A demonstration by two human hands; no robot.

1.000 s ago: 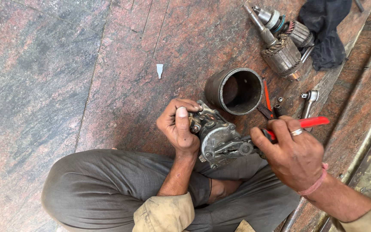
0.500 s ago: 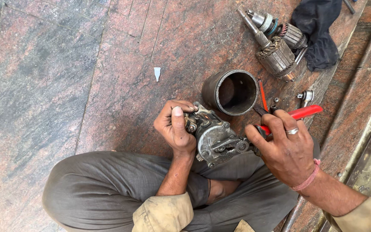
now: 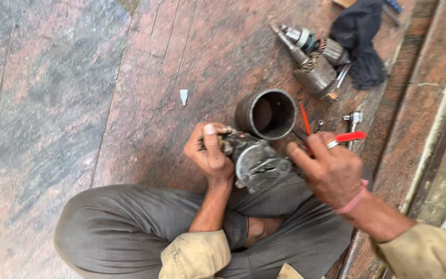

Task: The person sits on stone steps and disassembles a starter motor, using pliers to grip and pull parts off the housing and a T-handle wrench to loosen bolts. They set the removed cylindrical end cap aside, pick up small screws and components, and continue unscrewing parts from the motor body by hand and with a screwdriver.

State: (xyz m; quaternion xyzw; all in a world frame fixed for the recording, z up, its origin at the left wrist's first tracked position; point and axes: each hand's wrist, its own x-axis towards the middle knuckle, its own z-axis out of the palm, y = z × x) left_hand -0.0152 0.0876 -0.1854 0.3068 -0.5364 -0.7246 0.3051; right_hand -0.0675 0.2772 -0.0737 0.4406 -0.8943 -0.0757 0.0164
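I sit cross-legged on a stone floor. My left hand (image 3: 210, 155) grips a grimy metal motor housing (image 3: 256, 163) held over my lap. My right hand (image 3: 331, 170) holds red-handled pliers (image 3: 349, 137), their jaws at the right side of the housing. A ring shows on one finger and a pink band circles the right wrist. The plier tips are hidden behind my fingers and the housing.
A dark hollow metal cylinder (image 3: 267, 113) lies just beyond the housing. An armature with a shaft (image 3: 311, 62) lies farther back beside a dark cloth (image 3: 362, 41). A small wrench (image 3: 353, 120) and a red-handled tool (image 3: 304, 116) rest near a stone step (image 3: 429, 103). A small white chip (image 3: 184, 96) lies at left.
My right hand with the pliers has shifted slightly toward the housing. My left hand keeps its grip on the housing.
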